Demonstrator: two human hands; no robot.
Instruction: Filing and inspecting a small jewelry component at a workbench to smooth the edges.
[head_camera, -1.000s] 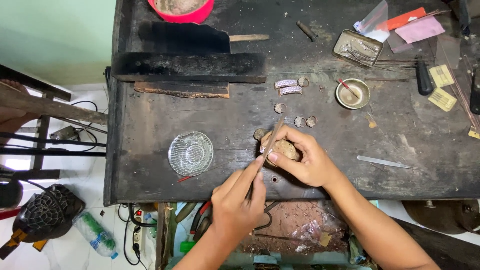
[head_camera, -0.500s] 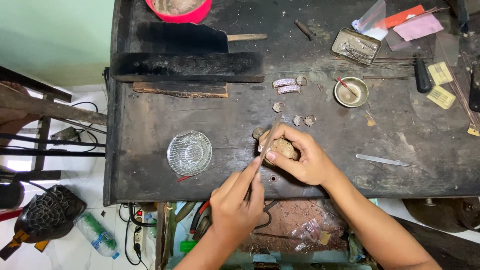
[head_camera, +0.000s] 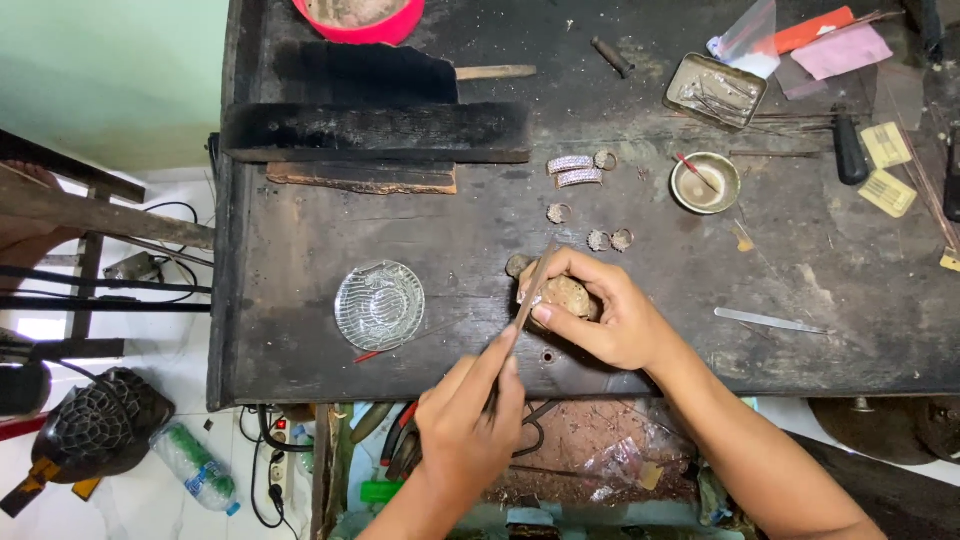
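Working at the front edge of the dark workbench (head_camera: 300, 250), the right hand (head_camera: 610, 315) is clamped around a brownish lump (head_camera: 568, 293), just right of the glass dish (head_camera: 379, 304). Below and right of that dish, the left hand (head_camera: 465, 425) pinches a thin tool (head_camera: 533, 285), its tip on the lump. This looks like fine scraping or setting; a steady lump and light strokes seem called for.

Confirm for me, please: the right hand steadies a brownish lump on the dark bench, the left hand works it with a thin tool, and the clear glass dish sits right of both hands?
Not quite. In the head view the glass dish sits left of both hands, not right. The right hand does steady the brownish lump, and the left hand holds the thin tool.
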